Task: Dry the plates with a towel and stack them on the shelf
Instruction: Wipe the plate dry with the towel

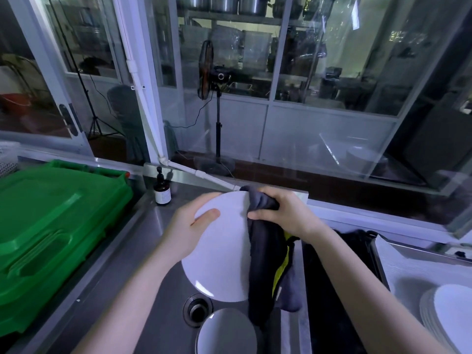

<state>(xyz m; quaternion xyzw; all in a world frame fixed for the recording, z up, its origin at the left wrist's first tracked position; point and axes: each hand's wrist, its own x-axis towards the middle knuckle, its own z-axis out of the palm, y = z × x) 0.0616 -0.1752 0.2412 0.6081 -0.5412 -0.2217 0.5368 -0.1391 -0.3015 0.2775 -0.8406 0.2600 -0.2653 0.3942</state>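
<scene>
We hold the plate [222, 251] tilted over the sink [176, 292]. Our left hand [187, 227] curls round its upper left rim, the thumb lying on the face. Our right hand [283, 213] bunches the towel [265, 254] and pinches it over the plate's right rim. The thumb is in front and the fingers are hidden behind, so the cloth seems to wrap both faces there. Its loose end hangs down beside the plate.

To dry well, we should turn the plate through the left hand while the towel hand slides round the rim, then sweep across the face and the back. A wet plate is probably slippery, so the left grip needs to be firm. We cannot tell how much water is left on it.

The hanging end of the towel comes close to a second plate [227, 333] lying in the sink just beside the drain [196, 310]. We would gather it up so it does not soak. The stack of plates [447, 310] at the right, well apart from our hands, looks like the place for this one.
</scene>
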